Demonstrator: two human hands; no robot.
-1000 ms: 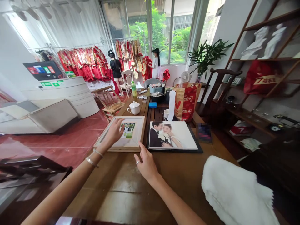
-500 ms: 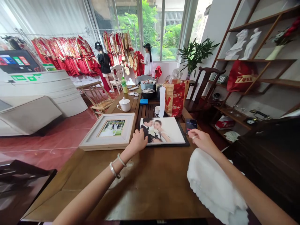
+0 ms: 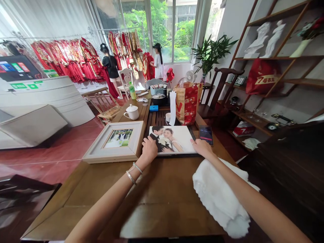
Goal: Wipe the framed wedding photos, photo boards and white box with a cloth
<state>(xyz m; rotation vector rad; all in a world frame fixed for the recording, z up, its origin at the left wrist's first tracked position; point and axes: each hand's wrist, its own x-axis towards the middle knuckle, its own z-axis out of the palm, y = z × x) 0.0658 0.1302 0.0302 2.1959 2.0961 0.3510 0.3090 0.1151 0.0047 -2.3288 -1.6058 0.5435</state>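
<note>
A photo album [image 3: 177, 140] with a wedding picture on its cover lies on the wooden table [image 3: 106, 189]. My left hand [image 3: 149, 150] grips the album's near left corner, fingers curled over the edge. At the near right corner my right hand [image 3: 201, 147] holds the album's edge in the same way. A framed wedding photo [image 3: 115, 141] in a pale frame lies flat just left of the album. A white fluffy cloth [image 3: 220, 199] sits on the table under my right forearm. A phone [image 3: 206, 134] lies just beyond my right hand.
Further along the table stand a white teapot [image 3: 131, 112], a blue box [image 3: 153, 108], a red-and-gold gift bag [image 3: 187, 103] and tea things. Two people stand by racks of red garments near the window. Wooden shelves [image 3: 273, 67] and a dark chair fill the right side.
My left hand left the framed photo and moved right to the album's left corner. My right hand crossed to the album's right corner. Both hands now hold the album's edges.
</note>
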